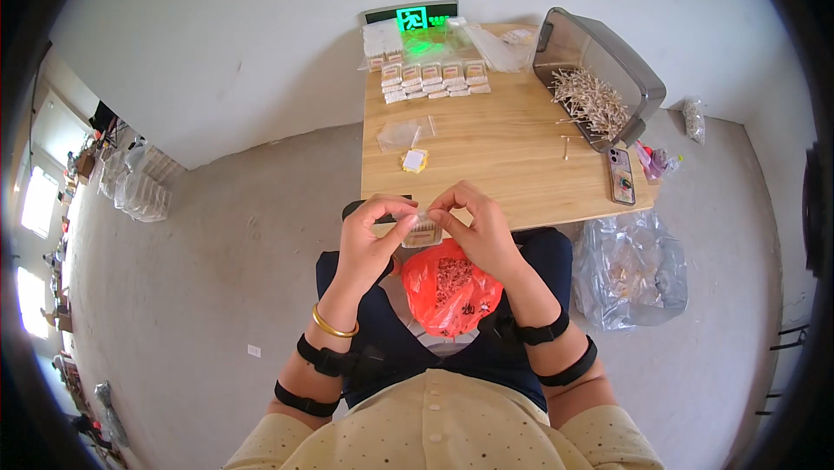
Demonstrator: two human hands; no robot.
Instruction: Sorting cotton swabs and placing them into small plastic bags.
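Observation:
My left hand (373, 234) and my right hand (479, 228) hold a small clear pack of cotton swabs (422, 234) between them, just off the table's near edge. Thumbs and fingers of both hands pinch its upper edge from either side. Right below the pack, a red plastic bag (452, 287) lies open on my lap with small reddish bits inside. On the table beyond my hands are a small stack of white and yellow cards (415, 161) and a clear plastic bag (401, 134).
A grey see-through bin (645, 79) lies tipped with loose cotton swabs (592, 101) spilling at its mouth. A phone (620, 176) rests by the table's right edge. Packed swab boxes (433, 79) stand in rows at the back, before a lit green sign (413, 18). A large clear bag (630, 274) stands at right.

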